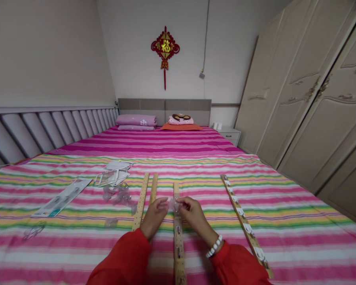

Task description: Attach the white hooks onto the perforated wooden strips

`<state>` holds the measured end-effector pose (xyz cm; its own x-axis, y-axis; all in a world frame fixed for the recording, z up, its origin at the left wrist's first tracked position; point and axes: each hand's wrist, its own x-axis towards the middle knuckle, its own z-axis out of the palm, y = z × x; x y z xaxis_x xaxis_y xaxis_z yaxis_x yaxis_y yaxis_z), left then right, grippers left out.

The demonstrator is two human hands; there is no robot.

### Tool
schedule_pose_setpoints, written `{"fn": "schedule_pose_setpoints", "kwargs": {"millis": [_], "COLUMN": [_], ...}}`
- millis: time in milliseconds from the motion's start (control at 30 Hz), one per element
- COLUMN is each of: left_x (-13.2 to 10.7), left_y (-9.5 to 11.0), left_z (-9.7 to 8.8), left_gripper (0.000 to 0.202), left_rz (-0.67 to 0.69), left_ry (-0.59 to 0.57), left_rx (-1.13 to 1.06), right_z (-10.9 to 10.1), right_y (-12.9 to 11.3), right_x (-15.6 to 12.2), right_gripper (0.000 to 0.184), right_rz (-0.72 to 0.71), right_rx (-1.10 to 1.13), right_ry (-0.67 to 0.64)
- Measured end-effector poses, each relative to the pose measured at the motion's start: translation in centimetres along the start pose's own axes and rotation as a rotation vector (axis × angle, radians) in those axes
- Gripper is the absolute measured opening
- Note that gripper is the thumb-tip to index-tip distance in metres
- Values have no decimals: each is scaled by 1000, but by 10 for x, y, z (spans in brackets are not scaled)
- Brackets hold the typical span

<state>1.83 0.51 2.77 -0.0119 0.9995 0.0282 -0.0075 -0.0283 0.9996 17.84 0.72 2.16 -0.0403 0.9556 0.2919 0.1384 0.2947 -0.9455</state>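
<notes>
A narrow wooden strip (178,237) with several small metal hooks along it lies lengthwise in front of me. Over its upper part, my left hand (154,217) pinches a small clear plastic piece (171,204), which could be a little bag. My right hand (193,215), with a white bead bracelet (214,246) at the wrist, has its thumb and fingers closed at the other side of that plastic. Whatever sits between the right fingertips is too small to make out. Two more wooden strips with rows of holes (141,202) (154,187) lie left of the hands.
Small clear plastic pieces (122,195) are scattered on the striped bedspread (86,245). Beyond them lie flat white packages (115,174); farther left are a long packaged card (63,196) and a wire bundle (35,229). At right lies a strip with white-tagged hooks (243,221).
</notes>
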Motion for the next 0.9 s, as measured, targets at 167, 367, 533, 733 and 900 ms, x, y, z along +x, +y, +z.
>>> {"fn": "schedule_pose_setpoints", "kwargs": {"millis": [167,367,533,733,900], "left_x": [6,10,15,27,40], "left_y": [15,12,4,0,-1], "left_z": [-7,-3,4,14,22], "left_gripper": [23,14,18,29,29], "left_rz": [273,191,95,-179,-220], "left_ry": [-157,-211,-141,-4,-16], "left_rx": [309,270,99,-193,-261], "right_z": [-8,-9,-6,-2,-1], "right_y": [-15,-5,11,11,15], "right_x": [4,17,18,14,28], "right_gripper": [34,38,50,40,30], "right_rz": [-297,-95,154,280,284], "right_rx": [-256,27,259,411,462], "right_ry": [-130,-23,63,114,116]}}
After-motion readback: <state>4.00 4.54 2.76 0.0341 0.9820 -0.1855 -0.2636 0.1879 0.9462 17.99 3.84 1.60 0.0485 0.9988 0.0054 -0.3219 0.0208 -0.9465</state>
